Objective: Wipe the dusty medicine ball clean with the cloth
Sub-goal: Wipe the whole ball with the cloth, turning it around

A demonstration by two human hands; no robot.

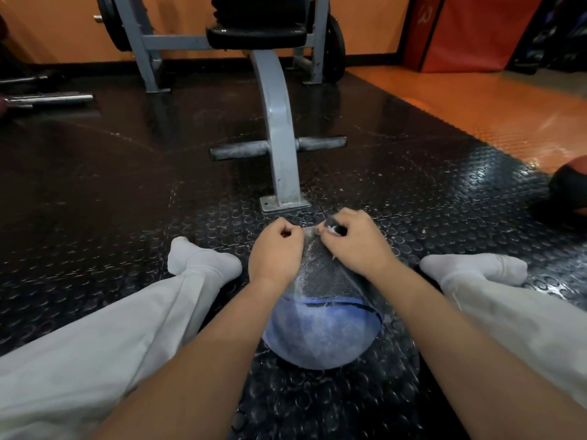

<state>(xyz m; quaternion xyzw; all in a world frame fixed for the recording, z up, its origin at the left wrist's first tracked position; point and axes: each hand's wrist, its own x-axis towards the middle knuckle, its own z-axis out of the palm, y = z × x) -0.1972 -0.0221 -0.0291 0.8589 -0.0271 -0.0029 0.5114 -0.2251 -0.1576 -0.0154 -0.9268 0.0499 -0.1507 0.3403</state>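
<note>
Resting on the floor (pixel 127 192) at lower centre of the frame, the medicine ball (pixel 320 335) is showing dust across its near face. The left hand (pixel 275 250) and right hand (pixel 357 244) are gripping the cloth (pixel 320 271) over its far top, fingers (pixel 287 230) curled tight. Judged: wiping is remaining largely outstanding.

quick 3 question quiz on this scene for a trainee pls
1. True or false: the left hand and right hand both grip the cloth draped over the medicine ball.
2. Which part of the medicine ball shows uncovered? A) the side nearest the person B) the far side C) none of it
3. Fill in: a second ball lies to the person's ____.
Key: 1 true; 2 A; 3 right
</note>
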